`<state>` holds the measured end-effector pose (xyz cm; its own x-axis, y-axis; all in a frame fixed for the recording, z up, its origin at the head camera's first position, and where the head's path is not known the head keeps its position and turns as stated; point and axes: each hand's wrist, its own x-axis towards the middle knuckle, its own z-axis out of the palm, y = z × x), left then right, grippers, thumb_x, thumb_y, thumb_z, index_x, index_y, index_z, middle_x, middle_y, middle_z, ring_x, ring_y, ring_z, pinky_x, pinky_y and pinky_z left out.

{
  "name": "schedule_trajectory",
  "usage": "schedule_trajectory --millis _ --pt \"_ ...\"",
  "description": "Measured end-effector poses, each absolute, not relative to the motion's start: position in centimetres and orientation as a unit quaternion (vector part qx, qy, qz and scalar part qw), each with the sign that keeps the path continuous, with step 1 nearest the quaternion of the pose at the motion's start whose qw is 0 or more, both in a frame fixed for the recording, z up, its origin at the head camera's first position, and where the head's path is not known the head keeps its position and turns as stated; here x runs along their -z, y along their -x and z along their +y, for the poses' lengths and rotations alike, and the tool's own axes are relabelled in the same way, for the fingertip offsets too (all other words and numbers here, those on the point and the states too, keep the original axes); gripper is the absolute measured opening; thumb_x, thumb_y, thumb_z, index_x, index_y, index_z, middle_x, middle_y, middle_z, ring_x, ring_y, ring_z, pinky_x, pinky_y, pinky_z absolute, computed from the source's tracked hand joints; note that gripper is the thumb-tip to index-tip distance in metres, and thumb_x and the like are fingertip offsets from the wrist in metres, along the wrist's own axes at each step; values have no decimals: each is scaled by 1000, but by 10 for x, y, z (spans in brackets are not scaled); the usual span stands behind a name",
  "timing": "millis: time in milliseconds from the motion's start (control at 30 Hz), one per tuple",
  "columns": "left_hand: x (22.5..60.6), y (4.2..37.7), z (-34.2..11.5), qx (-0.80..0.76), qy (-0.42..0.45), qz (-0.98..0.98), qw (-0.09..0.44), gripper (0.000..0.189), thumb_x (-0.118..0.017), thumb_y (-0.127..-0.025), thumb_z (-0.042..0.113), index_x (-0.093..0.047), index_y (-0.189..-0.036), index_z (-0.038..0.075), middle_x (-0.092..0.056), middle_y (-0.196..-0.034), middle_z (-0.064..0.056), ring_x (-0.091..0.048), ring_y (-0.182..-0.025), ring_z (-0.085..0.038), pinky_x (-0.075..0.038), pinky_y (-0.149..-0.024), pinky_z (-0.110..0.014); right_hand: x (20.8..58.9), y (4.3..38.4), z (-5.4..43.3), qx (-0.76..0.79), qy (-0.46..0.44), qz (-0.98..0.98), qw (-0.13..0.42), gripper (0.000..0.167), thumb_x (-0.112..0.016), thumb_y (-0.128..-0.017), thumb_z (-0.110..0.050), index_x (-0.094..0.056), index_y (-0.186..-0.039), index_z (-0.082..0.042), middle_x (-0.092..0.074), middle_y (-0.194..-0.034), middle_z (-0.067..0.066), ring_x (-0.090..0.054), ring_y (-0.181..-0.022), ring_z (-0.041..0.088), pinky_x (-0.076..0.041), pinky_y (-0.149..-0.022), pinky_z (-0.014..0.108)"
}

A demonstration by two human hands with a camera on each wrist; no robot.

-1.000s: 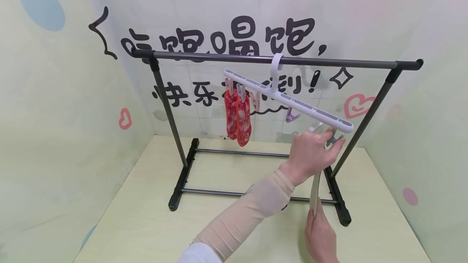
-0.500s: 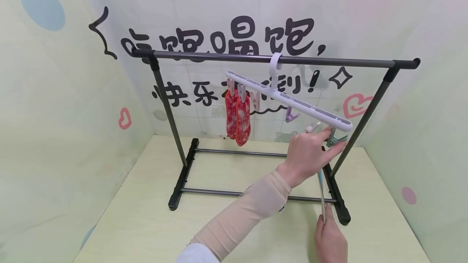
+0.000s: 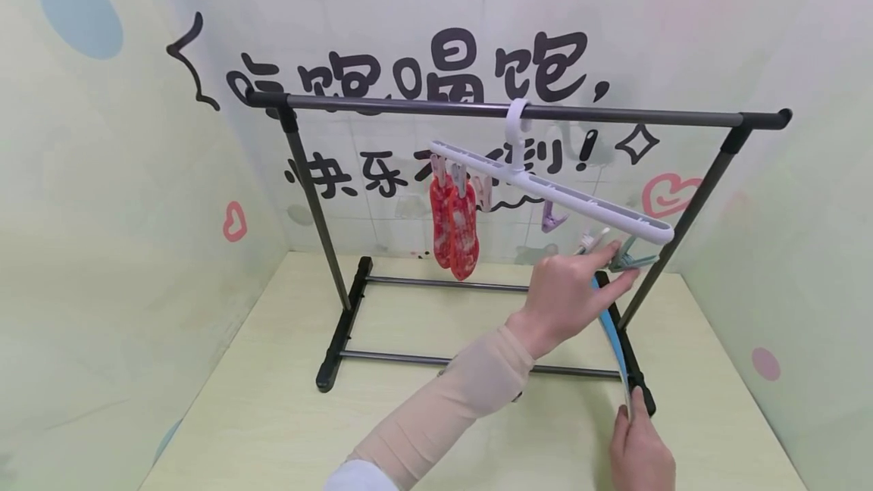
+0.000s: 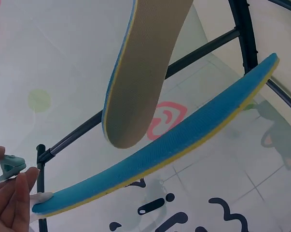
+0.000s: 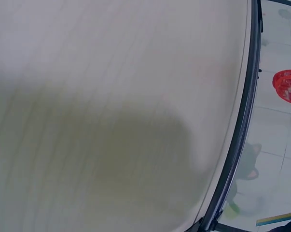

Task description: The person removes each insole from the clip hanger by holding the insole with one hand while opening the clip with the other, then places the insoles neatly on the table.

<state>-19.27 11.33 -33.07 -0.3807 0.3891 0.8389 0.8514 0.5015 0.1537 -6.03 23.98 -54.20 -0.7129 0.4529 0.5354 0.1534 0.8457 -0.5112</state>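
Observation:
A lilac clip hanger (image 3: 546,189) hangs tilted from the rack's top bar. With thumb and fingertip, my left hand (image 3: 562,294) pinches a green clip (image 3: 629,258) under the hanger's right end. Low at the right, my right hand (image 3: 641,442) holds an insole (image 3: 616,347) upright by its lower end. The left wrist view shows this insole's beige underside (image 4: 140,82), with the holding hand outside that frame. A second insole (image 4: 159,145), blue with a yellow edge, hangs from a white clip (image 4: 41,198) beside the left fingers.
Two red-and-white patterned pieces (image 3: 462,237) hang from clips at the hanger's left. A pink clip (image 3: 483,192) and a purple clip (image 3: 552,216) hang along its middle. The black rack (image 3: 334,358) stands on a pale table (image 3: 273,430) before a printed wall.
My right hand has moved right, and the held insole has turned from its beige side to its blue side. The hanger and the red pieces have shifted slightly right. My left hand stays at the green clip.

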Motion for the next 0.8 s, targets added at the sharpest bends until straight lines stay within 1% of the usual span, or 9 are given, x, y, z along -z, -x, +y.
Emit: schedule_trajectory --millis 100,167,233,333,400,533,600,733,800 --pt "332 189 110 302 404 -770 391 35 -78 -85 34 -76 -111 12 -76 -75 4 -31 -40 0 -12 -44 -11 541 58 243 -215 168 -895 354 38 -48 -98 -11 -57 -129 11 -63 -111 34 -62 -78 56 -46 -56 59" --pt "333 188 107 302 404 -767 397 33 -78 -85 33 -76 -110 12 -77 -77 3 -31 -39 1 -11 -43 -10 540 56 246 -211 167 -891 365 38 -48 -98 -11 -58 -127 10 -64 -110 33 -62 -76 56 -45 -53 58" --pt "333 187 105 299 402 -764 406 31 -77 -85 33 -77 -108 12 -77 -79 4 -35 -39 2 -13 -43 -9 540 56 249 -210 163 -886 379 37 -50 -96 -11 -59 -125 10 -65 -109 33 -61 -73 57 -43 -49 57" --pt "334 187 101 295 401 -760 418 29 -77 -85 33 -77 -106 13 -78 -84 4 -41 -40 2 -16 -43 -9 541 55 252 -205 163 -884 386 36 -52 -96 -12 -60 -125 9 -64 -112 32 -61 -71 57 -40 -44 53" --pt "335 186 98 300 402 -757 420 29 -77 -85 33 -77 -106 13 -78 -84 4 -44 -41 3 -18 -43 -8 541 54 253 -203 162 -883 391 36 -52 -96 -12 -60 -125 8 -64 -113 31 -60 -68 56 -39 -42 50" --pt "339 185 89 318 404 -754 408 31 -77 -86 31 -76 -110 11 -77 -83 4 -50 -46 3 -23 -46 -6 539 54 254 -199 156 -874 414 34 -53 -96 -12 -62 -122 8 -66 -110 31 -61 -68 56 -39 -42 52" --pt "340 183 83 328 402 -756 399 32 -77 -86 31 -76 -111 10 -77 -80 3 -57 -50 3 -26 -48 -4 538 53 255 -196 158 -871 422 33 -54 -95 -11 -63 -120 8 -66 -108 31 -61 -69 56 -39 -44 55" --pt "343 180 70 349 397 -762 375 33 -78 -86 28 -75 -111 8 -77 -81 0 -66 -57 -1 -27 -49 -2 537 52 258 -186 175 -873 416 32 -55 -95 -10 -63 -119 9 -66 -107 31 -62 -71 56 -40 -43 55" --pt "346 181 64 359 391 -763 369 32 -78 -85 26 -75 -111 6 -78 -83 -2 -69 -60 -4 -31 -50 -1 538 51 261 -182 176 -873 417 32 -55 -95 -10 -63 -119 9 -66 -107 31 -62 -71 55 -39 -42 53"
